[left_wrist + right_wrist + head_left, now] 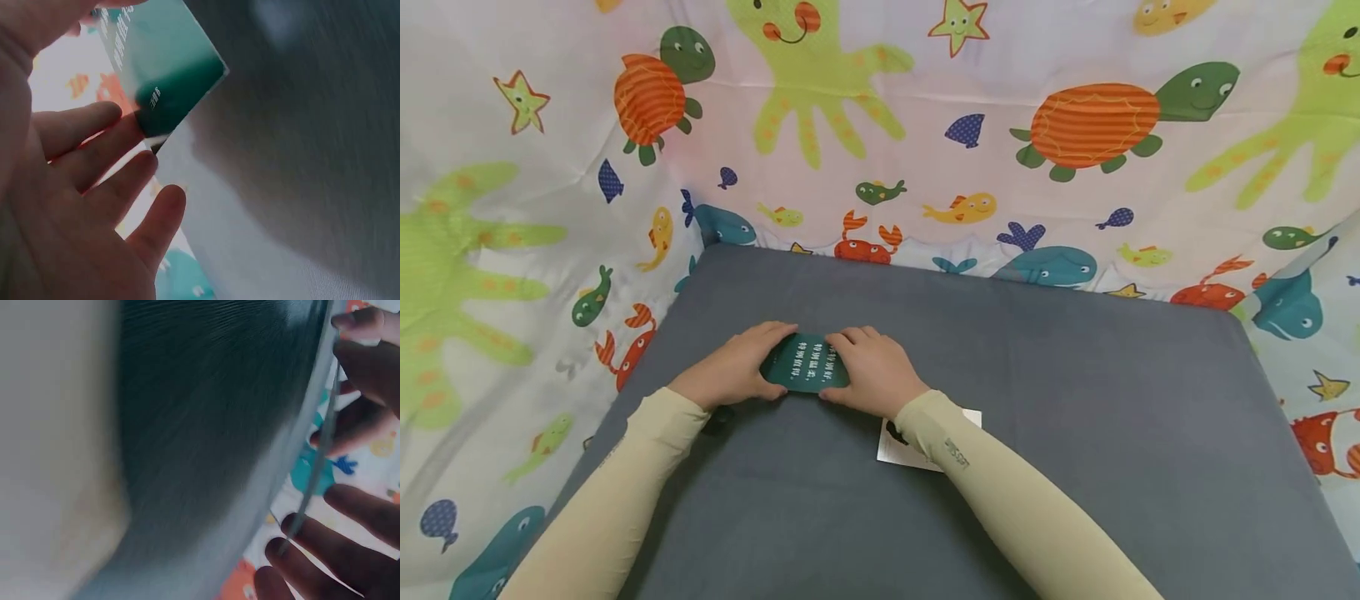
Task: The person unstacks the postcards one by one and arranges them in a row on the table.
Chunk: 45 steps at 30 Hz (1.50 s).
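Observation:
A dark green card [808, 364] with lines of white print is held up between both hands, over the grey table. At its left end, my left hand [737, 362] grips the card between thumb and fingers. My right hand [880, 375] pinches its right end, covering part of the print. In the left wrist view the green card [169, 69] slants across the top, with the middle fingers of the left hand [81, 200] by its edge. The right wrist view shows the card [315, 475] almost edge-on, with fingertips of the right hand [331, 550] against it.
A white card [898, 450] with a black mark lies on the table, partly hidden under the right forearm. Beside the left wrist is a small dark object [718, 419], mostly covered. Cloth [865, 108] printed with sea animals surrounds the grey table [1075, 400].

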### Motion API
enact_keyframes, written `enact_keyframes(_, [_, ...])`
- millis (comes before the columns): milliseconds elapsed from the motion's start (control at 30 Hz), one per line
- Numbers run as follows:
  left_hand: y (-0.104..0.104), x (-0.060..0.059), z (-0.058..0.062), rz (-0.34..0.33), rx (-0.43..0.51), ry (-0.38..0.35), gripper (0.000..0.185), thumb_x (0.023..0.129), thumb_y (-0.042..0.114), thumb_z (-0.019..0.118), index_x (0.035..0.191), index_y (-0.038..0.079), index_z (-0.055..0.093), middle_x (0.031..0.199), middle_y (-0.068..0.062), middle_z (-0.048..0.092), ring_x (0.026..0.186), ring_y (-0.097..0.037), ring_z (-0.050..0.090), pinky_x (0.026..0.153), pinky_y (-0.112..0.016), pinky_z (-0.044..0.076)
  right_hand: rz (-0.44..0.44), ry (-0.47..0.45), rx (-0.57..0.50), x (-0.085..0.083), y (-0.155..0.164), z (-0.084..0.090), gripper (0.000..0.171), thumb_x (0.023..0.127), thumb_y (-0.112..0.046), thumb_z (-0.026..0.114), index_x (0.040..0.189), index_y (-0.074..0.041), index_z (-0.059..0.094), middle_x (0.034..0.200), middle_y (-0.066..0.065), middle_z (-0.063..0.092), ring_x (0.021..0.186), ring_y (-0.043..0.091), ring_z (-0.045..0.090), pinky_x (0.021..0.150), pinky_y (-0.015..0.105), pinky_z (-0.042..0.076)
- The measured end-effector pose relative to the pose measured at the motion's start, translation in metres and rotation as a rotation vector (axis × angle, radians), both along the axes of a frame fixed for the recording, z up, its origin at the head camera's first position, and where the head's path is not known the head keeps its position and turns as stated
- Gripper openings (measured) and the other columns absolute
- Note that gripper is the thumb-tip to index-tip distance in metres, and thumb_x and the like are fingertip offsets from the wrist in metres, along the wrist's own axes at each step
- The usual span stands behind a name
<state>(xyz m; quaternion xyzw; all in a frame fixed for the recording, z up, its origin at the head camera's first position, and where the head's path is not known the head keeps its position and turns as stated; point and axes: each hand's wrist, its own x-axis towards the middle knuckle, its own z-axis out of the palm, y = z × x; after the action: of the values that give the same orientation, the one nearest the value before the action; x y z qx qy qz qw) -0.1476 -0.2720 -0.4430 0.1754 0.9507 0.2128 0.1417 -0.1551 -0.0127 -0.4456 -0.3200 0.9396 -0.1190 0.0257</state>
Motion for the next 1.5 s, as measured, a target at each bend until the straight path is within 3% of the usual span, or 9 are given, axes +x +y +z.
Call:
enact_keyframes(167, [-0.032, -0.015, -0.006, 0.041, 0.0, -0.042, 0.104, 0.087, 0.021, 0.091, 0.17, 0.01, 0.031, 0.173, -0.019, 0.036, 0.153, -0.042, 0.041, 0.121, -0.066, 0.043, -0.027, -0.012, 0.015, -0.016, -0.04, -0.011, 0.083, 0.09, -0.063, 0.08, 0.155, -0.017, 0.058, 0.151, 0.003, 0.064, 0.134, 0.023, 0.061, 0.109, 0.041, 0.058])
enact_keyframes(433, [-0.064, -0.02, -0.01, 0.083, 0.013, -0.136, 0.101, 0.089, 0.02, 0.088, 0.171, 0.009, 0.029, 0.174, -0.02, 0.033, 0.148, -0.04, 0.044, 0.118, -0.062, 0.045, -0.039, -0.027, 0.042, -0.022, -0.079, -0.022, 0.082, 0.09, -0.063, 0.08, 0.154, -0.018, 0.058, 0.151, 0.002, 0.065, 0.134, 0.021, 0.062, 0.106, 0.039, 0.059])
enact_keyframes(733, [-0.073, -0.029, 0.007, 0.078, 0.014, -0.155, 0.098, 0.091, 0.022, 0.087, 0.17, 0.01, 0.031, 0.174, -0.021, 0.033, 0.149, -0.043, 0.043, 0.12, -0.066, 0.043, -0.045, -0.022, 0.05, -0.031, -0.088, -0.017, 0.084, 0.09, -0.066, 0.079, 0.155, -0.017, 0.057, 0.151, 0.002, 0.064, 0.134, 0.02, 0.062, 0.107, 0.038, 0.059])
enact_keyframes(967, [-0.068, -0.026, 0.004, 0.103, 0.006, -0.168, 0.104, 0.09, 0.023, 0.089, 0.171, 0.006, 0.026, 0.176, -0.023, 0.027, 0.154, -0.045, 0.037, 0.123, -0.067, 0.038, -0.043, -0.057, 0.055, -0.031, -0.083, -0.018, 0.095, 0.088, -0.074, 0.075, 0.16, -0.017, 0.05, 0.16, 0.004, 0.056, 0.143, 0.022, 0.057, 0.113, 0.041, 0.056])
enact_keyframes(1067, [-0.059, -0.016, -0.002, 0.13, -0.018, -0.131, 0.11, 0.087, 0.029, 0.091, 0.17, 0.001, 0.025, 0.176, -0.026, 0.024, 0.158, -0.049, 0.03, 0.125, -0.071, 0.032, -0.052, -0.092, 0.031, -0.026, -0.068, -0.012, 0.099, 0.088, -0.076, 0.073, 0.163, -0.017, 0.046, 0.166, 0.006, 0.05, 0.148, 0.025, 0.054, 0.115, 0.044, 0.055])
enact_keyframes(1233, [-0.026, 0.001, 0.002, 0.146, -0.033, 0.025, 0.111, 0.085, 0.037, 0.091, 0.17, 0.001, 0.028, 0.176, -0.026, 0.027, 0.16, -0.05, 0.03, 0.125, -0.076, 0.028, -0.06, -0.103, -0.019, -0.013, -0.023, 0.021, 0.092, 0.091, -0.07, 0.074, 0.162, -0.017, 0.049, 0.166, 0.007, 0.051, 0.149, 0.028, 0.054, 0.117, 0.049, 0.054])
enact_keyframes(1367, [0.025, 0.021, 0.007, 0.033, 0.01, 0.093, 0.106, 0.087, 0.038, 0.09, 0.169, 0.004, 0.033, 0.172, -0.02, 0.039, 0.158, -0.043, 0.039, 0.126, -0.07, 0.034, -0.079, -0.113, -0.079, 0.014, 0.028, 0.034, 0.09, 0.092, -0.067, 0.077, 0.161, -0.017, 0.051, 0.162, 0.005, 0.056, 0.148, 0.028, 0.055, 0.117, 0.05, 0.053])
enact_keyframes(1500, [0.074, 0.046, 0.004, -0.114, 0.05, 0.063, 0.103, 0.088, 0.041, 0.09, 0.169, 0.007, 0.035, 0.17, -0.013, 0.045, 0.158, -0.035, 0.043, 0.128, -0.061, 0.037, -0.129, -0.13, -0.112, 0.049, 0.077, 0.025, 0.095, 0.089, -0.068, 0.08, 0.163, -0.016, 0.049, 0.162, 0.005, 0.056, 0.149, 0.029, 0.054, 0.116, 0.053, 0.053])
